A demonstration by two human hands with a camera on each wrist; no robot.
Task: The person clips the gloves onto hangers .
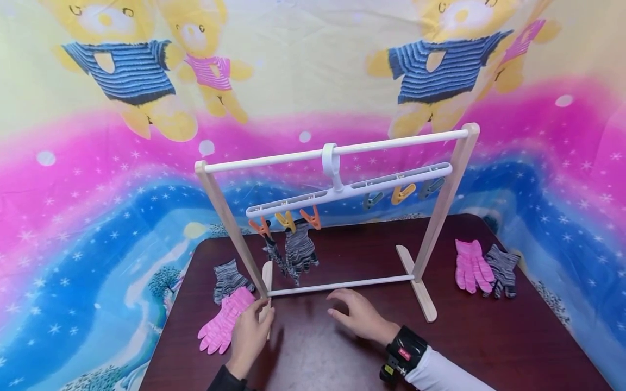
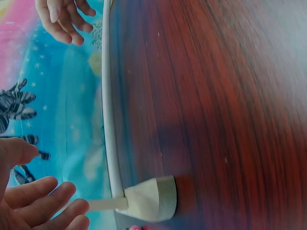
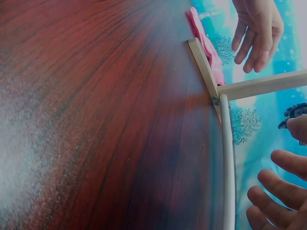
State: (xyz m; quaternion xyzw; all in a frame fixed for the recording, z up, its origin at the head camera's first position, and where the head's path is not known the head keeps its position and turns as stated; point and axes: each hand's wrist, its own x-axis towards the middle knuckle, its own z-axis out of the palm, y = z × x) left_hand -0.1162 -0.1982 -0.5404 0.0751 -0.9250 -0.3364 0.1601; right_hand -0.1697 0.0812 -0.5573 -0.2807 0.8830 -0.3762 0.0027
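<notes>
My left hand [image 1: 251, 331] hovers by the left foot of a wooden rack, beside a pink glove [image 1: 226, 320], its fingers loosely bent around nothing. In front of the rack's lower white bar [image 1: 342, 285] is my right hand [image 1: 362, 315], relaxed, with nothing in its fingers. A white clip hanger [image 1: 337, 190] hangs from the rack's top bar [image 1: 274, 158]. On its left half, orange clips [image 1: 310, 217] and a yellow clip [image 1: 285, 221] hold black-and-grey knit gloves [image 1: 299, 250]. In the left wrist view, fingers of the left hand [image 2: 43, 201] are spread apart.
A black-and-grey glove [image 1: 230, 278] lies behind the left pink one. Farther right lie another pink glove [image 1: 471, 266] and grey glove [image 1: 504, 266]. Grey-blue clips [image 1: 373, 201] and a yellow clip [image 1: 403, 193] hang without gloves. The rack's right foot [image 1: 417, 285] stands on the dark table [image 1: 489, 336].
</notes>
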